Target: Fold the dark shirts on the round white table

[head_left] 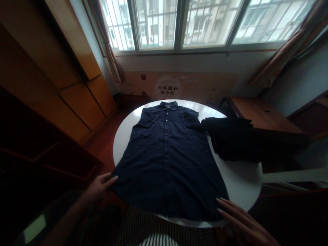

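Observation:
A dark navy button-up shirt (164, 160) lies front side up on a round white table (120, 136). Its collar faces the window, and its short-looking sleeves are laid inward over the front. At the near left corner of the hem, my left hand (98, 186) pinches the cloth between thumb and fingers. Over at the near right corner, my right hand (239, 217) rests its outstretched fingers on the cloth edge. Part of the hem hangs close to the table's front edge. Right of the shirt sits a folded pile of dark clothing (230, 138).
A wooden desk (269, 114) stands behind the table at the right, with a white rail (294, 176) nearer. Wooden cabinets (64, 82) line the left. A barred window (205, 27) and a printed panel (167, 87) are at the back.

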Tool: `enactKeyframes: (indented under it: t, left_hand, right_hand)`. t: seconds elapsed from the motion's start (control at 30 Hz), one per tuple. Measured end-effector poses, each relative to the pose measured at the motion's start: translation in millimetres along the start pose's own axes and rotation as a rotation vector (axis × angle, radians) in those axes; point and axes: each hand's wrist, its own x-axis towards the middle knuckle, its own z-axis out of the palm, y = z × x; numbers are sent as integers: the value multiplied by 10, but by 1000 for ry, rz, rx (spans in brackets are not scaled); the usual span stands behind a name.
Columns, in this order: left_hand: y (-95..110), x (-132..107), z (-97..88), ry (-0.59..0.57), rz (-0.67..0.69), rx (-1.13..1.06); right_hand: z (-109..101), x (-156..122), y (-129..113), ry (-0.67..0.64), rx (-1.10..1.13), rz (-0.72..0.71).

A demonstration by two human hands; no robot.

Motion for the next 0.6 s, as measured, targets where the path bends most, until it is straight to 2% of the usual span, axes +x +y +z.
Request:
enactKeyframes:
  t: [0.2, 0.33, 0.47, 0.6]
  left_hand:
    - [-41, 38, -43, 6, -4, -173]
    - [-103, 31, -49, 124, 124, -130]
    - [-124, -90, -71, 208, 161, -138]
    - [-153, -212, -190, 114, 175, -142]
  right_hand:
    - [-71, -6, 73, 107, 76, 17]
    - [-71, -92, 119, 129, 89, 32]
    - [-92, -142, 153, 215, 154, 131]
    - [-121, -24, 82, 250, 328, 223]
